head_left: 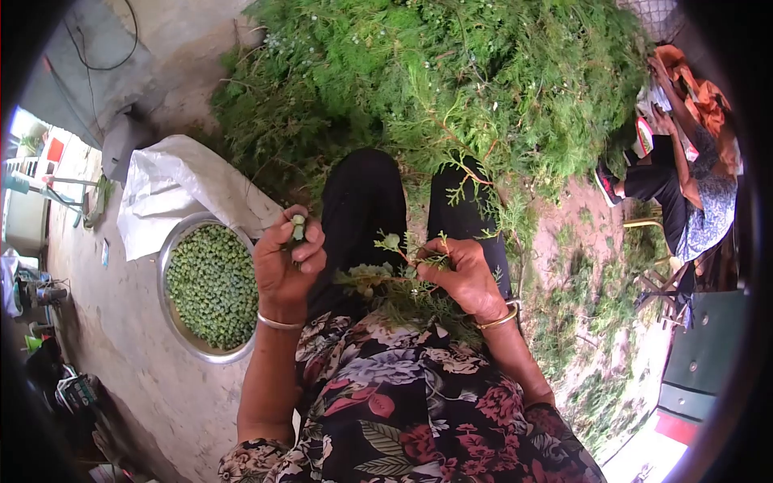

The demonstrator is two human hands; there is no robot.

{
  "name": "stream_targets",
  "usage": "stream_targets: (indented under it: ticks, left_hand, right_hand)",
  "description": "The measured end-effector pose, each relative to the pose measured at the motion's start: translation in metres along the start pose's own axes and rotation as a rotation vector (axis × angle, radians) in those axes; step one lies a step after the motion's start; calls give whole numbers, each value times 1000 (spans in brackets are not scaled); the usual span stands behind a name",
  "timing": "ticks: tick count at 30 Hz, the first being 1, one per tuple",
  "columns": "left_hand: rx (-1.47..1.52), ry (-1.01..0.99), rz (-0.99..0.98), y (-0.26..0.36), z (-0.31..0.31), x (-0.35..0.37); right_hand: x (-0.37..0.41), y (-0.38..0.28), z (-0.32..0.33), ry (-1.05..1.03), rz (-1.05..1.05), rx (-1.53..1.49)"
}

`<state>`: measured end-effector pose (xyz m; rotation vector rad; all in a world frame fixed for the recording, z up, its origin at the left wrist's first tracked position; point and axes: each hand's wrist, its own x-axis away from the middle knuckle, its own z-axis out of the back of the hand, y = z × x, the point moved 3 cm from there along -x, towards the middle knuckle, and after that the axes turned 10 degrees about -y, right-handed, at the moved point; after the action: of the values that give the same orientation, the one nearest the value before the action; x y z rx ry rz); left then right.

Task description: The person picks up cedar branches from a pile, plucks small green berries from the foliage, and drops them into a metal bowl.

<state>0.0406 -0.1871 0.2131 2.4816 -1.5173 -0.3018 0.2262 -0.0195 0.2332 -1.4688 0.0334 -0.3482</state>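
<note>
- Left hand [290,262]: grip closed, fingertips pinching one green pod [298,226] above the lap.
- Right hand [463,278]: grip closed on a leafy sprig [394,266]. Its long axis runs leftward from this hand, and the tip stops just short of the left hand.
- Metal bowl [162,282] sits on the floor just left of the left hand, well apart from the right. It is heaped with small green pieces (pods or peas, too small to tell).
- White sack [177,185] overlaps the bowl's far rim.
- Heap of cut plants [451,80] lies far, beyond the knees.
- Another person [700,185] is seated far right.
</note>
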Motion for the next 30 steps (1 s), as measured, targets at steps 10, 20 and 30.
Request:
stream_targets:
  ticks: [10,20,30]
  left_hand:
    - [-855,309,125,-34,-52,9]
    - [-1445,148,-31,-50,-44,1]
    - [-603,243,202,-21,-29,-16]
  right_hand:
    - [1,-6,-7,118,94,172]
    - [5,-4,-10,97,57,141]
    - [7,-1,-8,48,117,53]
